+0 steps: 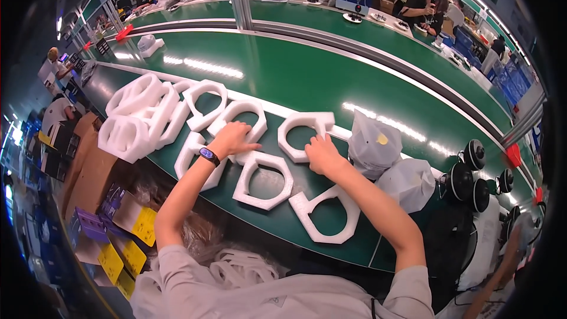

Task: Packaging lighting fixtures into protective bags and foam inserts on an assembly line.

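Note:
Several white foam ring inserts, each with a round hole and an angular outline, lie on the green bench. My left hand [233, 139] grips the near rim of one foam ring [261, 119], fingers over the rim and thumb apart. My right hand [322, 155] is closed on the right side of another foam ring [287, 125], with some fingertips hidden in its hole. Nearer to me lie two more, a foam ring [282, 192] between my hands and a foam ring [348, 224] below my right forearm. Another foam piece [184, 159] is partly hidden behind my left forearm.
A pile of foam rings [127, 136] sits at the left end of the bench [236, 201]. Bagged items [375, 145] and black round parts [459, 181] stand at right. Open cartons [88, 171] are at lower left. A metal post [238, 0] rises beyond; people work across the line.

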A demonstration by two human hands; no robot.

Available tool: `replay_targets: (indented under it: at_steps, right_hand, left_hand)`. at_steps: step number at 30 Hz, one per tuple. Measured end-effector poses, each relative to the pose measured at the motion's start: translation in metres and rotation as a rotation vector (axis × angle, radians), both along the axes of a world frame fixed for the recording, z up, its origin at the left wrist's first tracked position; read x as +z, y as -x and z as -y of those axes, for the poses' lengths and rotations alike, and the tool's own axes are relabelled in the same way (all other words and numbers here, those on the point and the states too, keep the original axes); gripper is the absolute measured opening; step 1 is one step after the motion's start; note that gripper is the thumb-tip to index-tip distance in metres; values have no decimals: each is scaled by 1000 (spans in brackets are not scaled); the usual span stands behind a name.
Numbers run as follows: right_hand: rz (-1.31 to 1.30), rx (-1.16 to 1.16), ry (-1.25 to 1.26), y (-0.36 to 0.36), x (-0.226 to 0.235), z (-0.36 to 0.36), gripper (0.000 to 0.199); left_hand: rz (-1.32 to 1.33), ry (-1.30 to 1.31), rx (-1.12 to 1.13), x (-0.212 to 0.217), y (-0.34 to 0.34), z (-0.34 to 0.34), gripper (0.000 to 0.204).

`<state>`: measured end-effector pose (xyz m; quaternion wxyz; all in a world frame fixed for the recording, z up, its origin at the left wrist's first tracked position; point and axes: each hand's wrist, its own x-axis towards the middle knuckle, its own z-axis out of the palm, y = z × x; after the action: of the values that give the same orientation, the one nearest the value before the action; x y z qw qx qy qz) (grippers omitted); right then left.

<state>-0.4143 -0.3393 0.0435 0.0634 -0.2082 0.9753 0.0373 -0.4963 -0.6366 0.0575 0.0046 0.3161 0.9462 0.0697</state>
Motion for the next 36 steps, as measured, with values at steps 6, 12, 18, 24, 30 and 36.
replay_targets:
  at_steps: [6,12,18,24,30,36]
  right_hand:
    - [-260,46,102,-35,12,7,32]
    - [-229,49,-73,-122,79,-4,26]
    - [-361,-550,139,-43,145,-156,41]
    - [745,-736,700,19,65,-234,73]
    - [922,-634,1396,7,31,-224,70]
    - [712,-579,2103,-19,83,-232,65]
  left_hand:
    - [52,-65,158,-11,2,-3,45]
    - [-457,-167,102,-4,-23,-31,37]
    - [803,-908,2,44,-90,-152,37]
    - [1426,-1062,224,-11,-95,-291,96]
    - [1399,-1429,191,-8,-87,-311,68]
    - [693,-1496,17,89,-92,-304,56]
